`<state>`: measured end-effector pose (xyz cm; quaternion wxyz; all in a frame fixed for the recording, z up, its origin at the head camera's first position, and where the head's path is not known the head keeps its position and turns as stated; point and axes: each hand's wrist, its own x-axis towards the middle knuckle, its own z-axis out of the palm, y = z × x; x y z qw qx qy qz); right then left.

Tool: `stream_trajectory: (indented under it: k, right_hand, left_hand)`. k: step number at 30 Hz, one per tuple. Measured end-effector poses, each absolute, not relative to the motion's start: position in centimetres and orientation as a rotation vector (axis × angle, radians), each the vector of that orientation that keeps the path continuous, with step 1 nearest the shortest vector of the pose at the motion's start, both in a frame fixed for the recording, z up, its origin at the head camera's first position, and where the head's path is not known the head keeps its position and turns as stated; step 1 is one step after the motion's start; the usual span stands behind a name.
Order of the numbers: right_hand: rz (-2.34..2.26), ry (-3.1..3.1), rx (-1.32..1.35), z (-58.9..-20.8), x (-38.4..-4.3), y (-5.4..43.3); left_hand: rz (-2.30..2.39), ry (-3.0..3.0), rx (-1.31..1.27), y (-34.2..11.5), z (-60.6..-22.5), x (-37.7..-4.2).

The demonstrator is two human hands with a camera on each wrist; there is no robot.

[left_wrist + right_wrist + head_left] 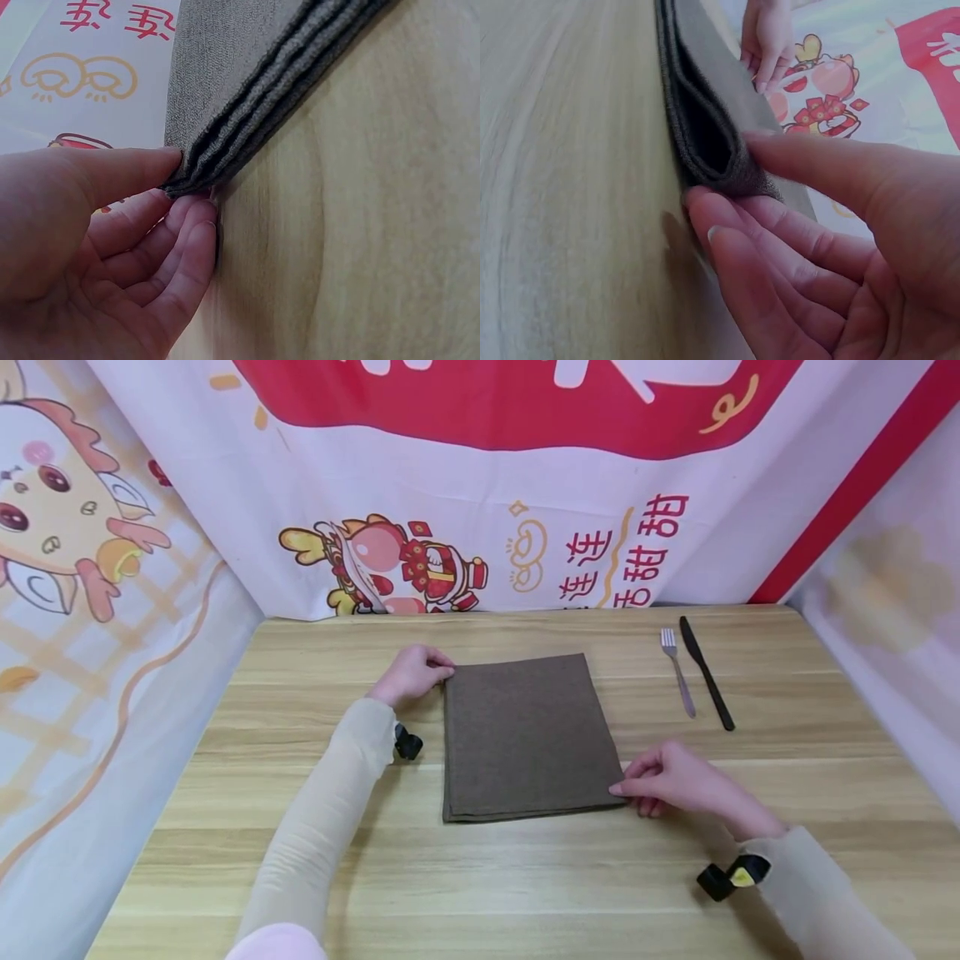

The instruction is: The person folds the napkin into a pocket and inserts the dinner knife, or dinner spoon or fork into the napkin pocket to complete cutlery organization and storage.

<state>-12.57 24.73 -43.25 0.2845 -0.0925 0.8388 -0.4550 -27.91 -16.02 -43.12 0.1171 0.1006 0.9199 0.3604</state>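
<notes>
A dark brown cloth napkin, folded into a square of several layers, lies on the wooden table. With thumb and fingers, my left hand pinches its far left corner; the left wrist view shows the stacked layers of the napkin between the thumb above and fingers below. At the near right corner my right hand pinches the cloth. Seen from the right wrist, the folded edge bulges into a loop beside the thumb, and the right hand's fingers curl underneath.
A fork and a black knife lie side by side at the back right of the wooden table. Printed white and red cloth hangs along the back edge, with more at both sides.
</notes>
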Motion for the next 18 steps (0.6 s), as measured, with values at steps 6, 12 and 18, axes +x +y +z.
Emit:
stream_trajectory:
  k: [6,12,18]
  right_hand:
    - [-1.299,2.221,-0.223,-43.2,-13.0,25.0]
    - [-1.388,2.203,-0.175,-43.4,-14.1,25.7]
    - [-1.472,2.168,-0.095,-43.8,-15.4,26.5]
  left_hand:
    - [1.120,2.660,0.267,-16.4,-43.1,-27.7]
    - [1.169,2.637,0.274,-17.4,-43.2,-27.5]
    - [1.162,2.598,0.340,-18.7,-43.5,-27.4]
